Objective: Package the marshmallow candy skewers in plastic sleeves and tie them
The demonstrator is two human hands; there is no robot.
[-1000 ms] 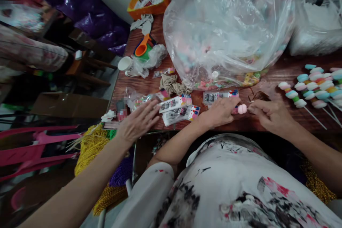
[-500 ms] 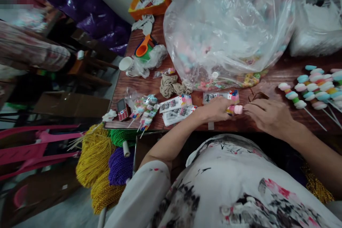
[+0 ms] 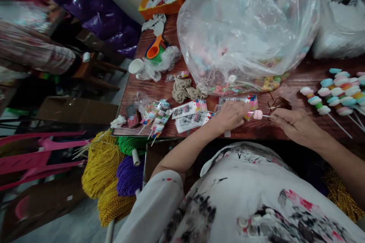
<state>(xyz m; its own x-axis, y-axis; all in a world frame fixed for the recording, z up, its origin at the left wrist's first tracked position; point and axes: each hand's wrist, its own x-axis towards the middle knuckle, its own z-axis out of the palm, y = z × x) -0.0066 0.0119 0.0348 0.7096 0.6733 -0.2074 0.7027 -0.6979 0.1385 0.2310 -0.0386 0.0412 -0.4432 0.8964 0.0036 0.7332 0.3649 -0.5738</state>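
Observation:
A marshmallow skewer with a pink candy showing spans the gap between my two hands at the table's front edge. My left hand is closed around its left end, where a bit of printed wrapper shows; the fingers hide the rest. My right hand pinches the thin white stick at the other end. Behind my right hand lies a bunch of brown strips, perhaps twist ties. A flat printed bag lies just beyond my left hand. More printed bags are stacked left of it.
A large clear bag of candy fills the table's back. Unwrapped marshmallow skewers lie at right; wrapped ones lie at left. A crumpled cloth, white cup and orange scoop stand further back. A pink chair is at left.
My right hand has slid a little to the right along the skewer, and a short length of white stick now shows. My left hand still grips the wrapped end.

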